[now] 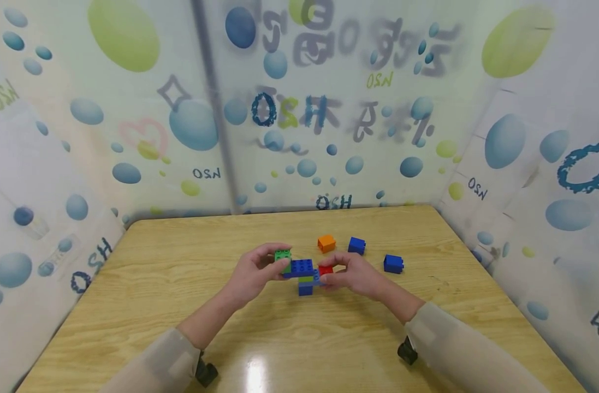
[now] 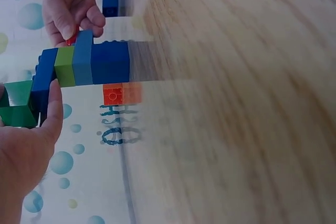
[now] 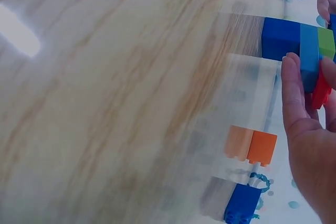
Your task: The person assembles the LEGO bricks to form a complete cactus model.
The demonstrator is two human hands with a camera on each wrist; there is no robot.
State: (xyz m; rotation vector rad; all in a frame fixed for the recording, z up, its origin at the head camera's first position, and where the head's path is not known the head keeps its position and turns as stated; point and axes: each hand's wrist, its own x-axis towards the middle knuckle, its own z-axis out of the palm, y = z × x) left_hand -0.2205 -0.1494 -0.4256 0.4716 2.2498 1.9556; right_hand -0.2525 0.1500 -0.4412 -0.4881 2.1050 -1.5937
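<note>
A stack of toy building bricks stands near the table's middle. Its base is a blue brick [image 1: 306, 290], with a lighter blue long brick [image 2: 83, 65] above. A lime brick [image 2: 65, 66] sits on that, topped by a dark blue long brick [image 1: 302, 266] reaching left. My left hand [image 1: 254, 274] pinches a green brick [image 1: 282, 254] at the left end of the dark blue one, a finger along its underside. On the right, my right hand [image 1: 357, 274] pinches a red brick [image 1: 325, 269] at the lighter blue brick's end, with fingertips under that brick.
Behind the stack lie an orange brick [image 1: 326, 243] and a blue brick [image 1: 356, 245]. Another blue brick [image 1: 393, 263] lies right of my right hand. Patterned curtains [image 1: 299, 180] close off the wooden table [image 1: 181, 245] at the back and both sides.
</note>
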